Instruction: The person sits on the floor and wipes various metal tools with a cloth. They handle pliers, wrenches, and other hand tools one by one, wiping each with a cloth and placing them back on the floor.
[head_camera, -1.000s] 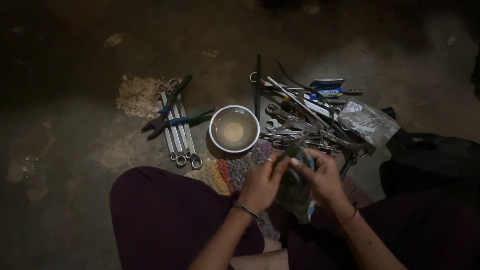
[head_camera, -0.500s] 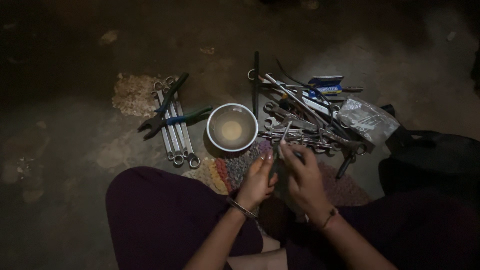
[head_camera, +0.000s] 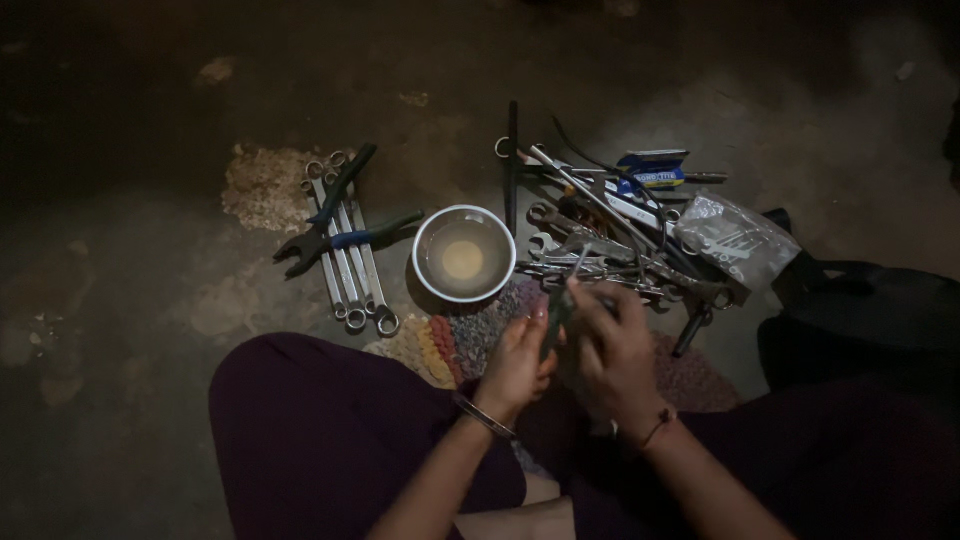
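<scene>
I sit on a dark concrete floor with both hands together in front of me. My left hand (head_camera: 517, 362) and my right hand (head_camera: 610, 350) both grip a slim metal tool (head_camera: 572, 277), maybe a small wrench, whose tip pokes up past my fingers. A dark cloth (head_camera: 553, 322) is bunched between my palms around the tool. Just beyond my hands lies a heap of metal spanners and tools (head_camera: 610, 240). A white bowl (head_camera: 430, 268) of yellowish liquid stands to the left of that heap.
Several ring spanners (head_camera: 352, 270) and blue-handled pliers (head_camera: 335, 235) lie left of the bowl. A clear plastic bag (head_camera: 735, 240) and a small blue box (head_camera: 650, 168) sit by the heap. A woven mat (head_camera: 450, 340) lies under my hands. A dark bag (head_camera: 860, 320) is at right.
The bunched cloth I rubbed between both hands has dropped lower. A slim metal tool now sticks up from my fingers, and my hands have shifted slightly left and closer to the heap.
</scene>
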